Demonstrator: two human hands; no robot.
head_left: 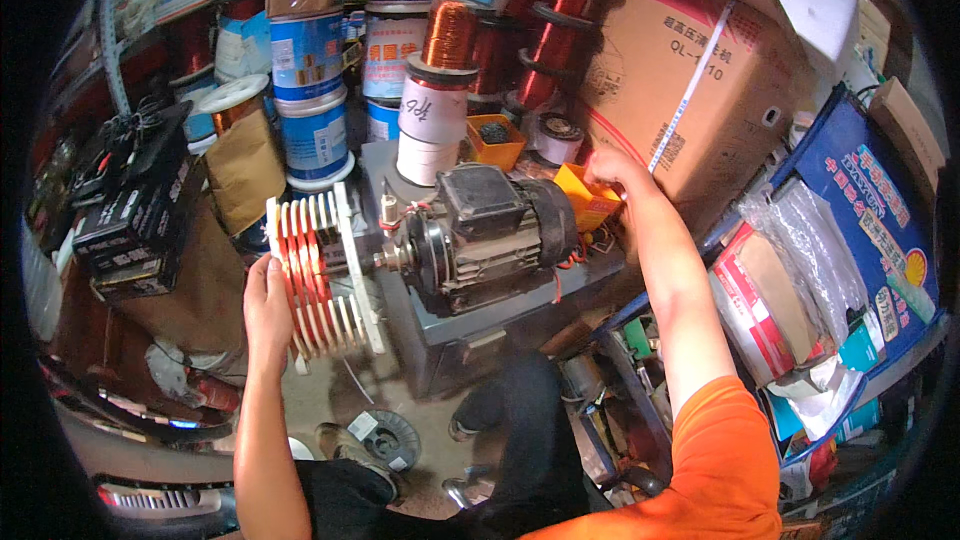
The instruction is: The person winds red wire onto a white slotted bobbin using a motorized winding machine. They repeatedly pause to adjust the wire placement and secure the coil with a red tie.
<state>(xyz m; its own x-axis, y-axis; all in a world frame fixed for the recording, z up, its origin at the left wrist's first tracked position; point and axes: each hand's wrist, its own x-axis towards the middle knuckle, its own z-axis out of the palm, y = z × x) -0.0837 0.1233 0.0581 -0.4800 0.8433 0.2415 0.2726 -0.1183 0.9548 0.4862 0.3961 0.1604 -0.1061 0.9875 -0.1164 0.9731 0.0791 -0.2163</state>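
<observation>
A person in an orange sleeve (pixel 725 450) is working with both bare hands at a grey metal surface (pixel 450 340). The left hand (pixel 267 305) is touching the left side of a white slatted reel (pixel 345 325), which is standing at the left end of a dark electric motor (pixel 490 240); whether that grip is closing around a slat cannot be told. Reddish copper wire (pixel 305 265) is lying between the reel's slats. The motor is resting on the surface, its shaft end pointing toward the reel. The right hand (pixel 618 172) is reaching behind the motor to a yellow bin (pixel 588 198), its fingers bending at the rim; whether the grip is holding anything cannot be told. Farther back, a second yellow bin (pixel 495 152) is carrying small dark pieces, and a spool of copper wire (pixel 450 35) is standing on white drums (pixel 432 115). A large cardboard box (pixel 690 70) is leaning behind the right hand. Below, a grey spool (pixel 390 440) is lying on the floor (pixel 425 480) near the person's shoe (pixel 345 445).
</observation>
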